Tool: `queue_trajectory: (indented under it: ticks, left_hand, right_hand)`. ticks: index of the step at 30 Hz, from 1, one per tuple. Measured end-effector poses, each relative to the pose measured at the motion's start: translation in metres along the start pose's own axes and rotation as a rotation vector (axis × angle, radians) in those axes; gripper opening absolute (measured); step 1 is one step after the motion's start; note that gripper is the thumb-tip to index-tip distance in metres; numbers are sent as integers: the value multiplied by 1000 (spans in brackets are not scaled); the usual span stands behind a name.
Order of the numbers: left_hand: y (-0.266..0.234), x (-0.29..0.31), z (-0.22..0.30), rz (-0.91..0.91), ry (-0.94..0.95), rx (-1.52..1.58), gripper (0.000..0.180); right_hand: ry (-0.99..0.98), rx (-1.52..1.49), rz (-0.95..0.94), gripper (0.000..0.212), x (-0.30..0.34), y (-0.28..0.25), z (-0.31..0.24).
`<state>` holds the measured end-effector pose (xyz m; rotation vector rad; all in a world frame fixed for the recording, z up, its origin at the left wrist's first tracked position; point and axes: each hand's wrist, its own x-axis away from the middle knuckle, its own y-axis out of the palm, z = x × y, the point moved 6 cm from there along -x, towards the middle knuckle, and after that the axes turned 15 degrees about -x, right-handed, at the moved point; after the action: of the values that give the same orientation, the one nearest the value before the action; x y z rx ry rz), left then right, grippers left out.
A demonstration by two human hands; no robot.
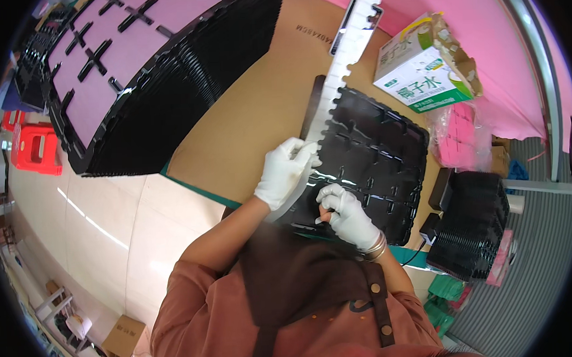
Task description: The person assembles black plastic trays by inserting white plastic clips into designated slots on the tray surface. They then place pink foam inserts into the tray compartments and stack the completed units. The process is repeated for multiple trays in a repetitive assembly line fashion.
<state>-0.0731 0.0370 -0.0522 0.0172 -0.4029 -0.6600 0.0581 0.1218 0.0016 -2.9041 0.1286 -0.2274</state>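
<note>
A long white strip (pixel 340 71) with a notched edge slants down from the top of the view, along the left side of a black plastic tray (pixel 380 133). My left hand (pixel 287 171), in a white glove, is closed around the strip's near part. My right hand (pixel 347 216), gloved as well, is curled over the tray's near part. A bare fingertip shows through its glove, and whether anything sits between those fingers is hidden. Moulded compartments with raised cross-shaped ridges cover the tray, which lies on brown cardboard (pixel 248 110).
At the left rises a tall stack of black trays (pixel 167 97) with pink in the top one. A printed carton (pixel 425 67), a bagged pink block (pixel 459 132) and another black stack (pixel 473 224) line the right. A phone-like dark object (pixel 370 23) lies partly under the strip. Red stools (pixel 37 150) stand far left.
</note>
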Motion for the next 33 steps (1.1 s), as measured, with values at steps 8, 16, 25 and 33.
queue_trajectory:
  ticks: [8, 16, 25, 33]
  left_hand:
    - [-5, 3, 6, -22, -15, 41, 22]
    - [-71, 34, 63, 171, 79, -300, 25]
    - [-111, 71, 87, 654, 416, -743, 26]
    - [-47, 90, 122, 637, 678, -644, 17]
  right_hand:
    - [-436, 470, 999, 15, -51, -228, -158]
    - [-297, 857, 1100, 29, -12, -407, -120]
    - [523, 705, 752, 33, 37, -420, 116]
    - [564, 703, 788, 26, 37, -445, 132]
